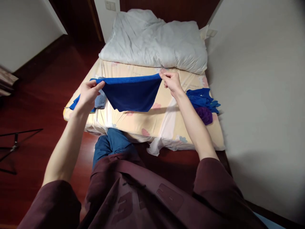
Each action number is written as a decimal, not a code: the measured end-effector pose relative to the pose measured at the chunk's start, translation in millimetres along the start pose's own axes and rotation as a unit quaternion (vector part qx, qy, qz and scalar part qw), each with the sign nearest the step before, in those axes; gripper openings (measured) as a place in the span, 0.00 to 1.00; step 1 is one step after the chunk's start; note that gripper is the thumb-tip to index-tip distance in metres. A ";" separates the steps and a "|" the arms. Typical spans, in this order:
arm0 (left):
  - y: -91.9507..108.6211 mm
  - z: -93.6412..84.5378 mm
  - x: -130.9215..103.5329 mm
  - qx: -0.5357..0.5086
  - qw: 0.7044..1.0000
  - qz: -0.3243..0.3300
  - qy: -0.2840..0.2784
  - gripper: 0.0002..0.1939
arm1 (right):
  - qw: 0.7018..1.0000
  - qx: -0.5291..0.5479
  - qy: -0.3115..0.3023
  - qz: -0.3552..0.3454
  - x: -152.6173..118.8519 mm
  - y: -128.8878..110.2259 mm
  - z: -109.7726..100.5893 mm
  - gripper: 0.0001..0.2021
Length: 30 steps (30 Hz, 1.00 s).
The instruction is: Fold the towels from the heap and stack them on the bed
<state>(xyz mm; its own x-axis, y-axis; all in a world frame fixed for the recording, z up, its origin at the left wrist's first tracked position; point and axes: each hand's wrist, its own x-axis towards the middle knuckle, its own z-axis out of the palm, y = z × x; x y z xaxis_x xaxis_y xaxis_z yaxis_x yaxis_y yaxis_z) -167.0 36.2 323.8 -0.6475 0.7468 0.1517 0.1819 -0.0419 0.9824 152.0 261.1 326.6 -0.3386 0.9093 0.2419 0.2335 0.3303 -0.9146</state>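
Observation:
A blue towel (133, 93) hangs stretched between my hands above the bed, its upper edge nearly level and its lower part drooping. My left hand (89, 92) pinches the upper left corner between thumb and fingers. At the upper right corner my right hand (171, 82) is closed in a pinch too. Behind and beside my left hand lies a grey-blue folded cloth (100, 99), with more blue fabric (75, 102) partly hidden by my wrist. To the right of my right forearm sits a crumpled pile of blue cloth (200, 99) with a purple cloth (204, 115) against it.
The bed (133, 125) has a pale yellow patterned sheet, with a white strip (166, 127) hanging over its front edge. A bulky white quilt (154, 41) lies at the far end. A wall (262, 95) borders the right side. Black stand legs (15, 143) rest on the floor at left.

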 end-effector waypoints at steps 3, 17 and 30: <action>7.7 -2.6 8.4 0.005 1.000 0.012 -0.008 0.13 | 1.000 -0.005 0.023 -0.015 -7.3 -3.3 3.0 0.24; 33.3 0.9 19.6 0.018 0.996 0.040 0.083 0.09 | 0.998 0.058 0.012 0.018 -29.5 -7.4 5.6 0.22; 34.3 -10.1 9.6 0.048 0.997 0.060 -0.016 0.14 | 0.995 0.091 -0.010 0.036 -72.6 1.4 -24.5 0.20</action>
<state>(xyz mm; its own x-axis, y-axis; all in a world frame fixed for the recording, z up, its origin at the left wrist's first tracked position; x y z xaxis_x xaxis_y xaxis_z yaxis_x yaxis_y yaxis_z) -174.5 35.2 360.1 -0.5927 0.7614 0.2628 0.3279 -0.0700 0.9421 199.2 201.8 315.7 -0.3460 0.9230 0.1684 0.0893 0.2111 -0.9734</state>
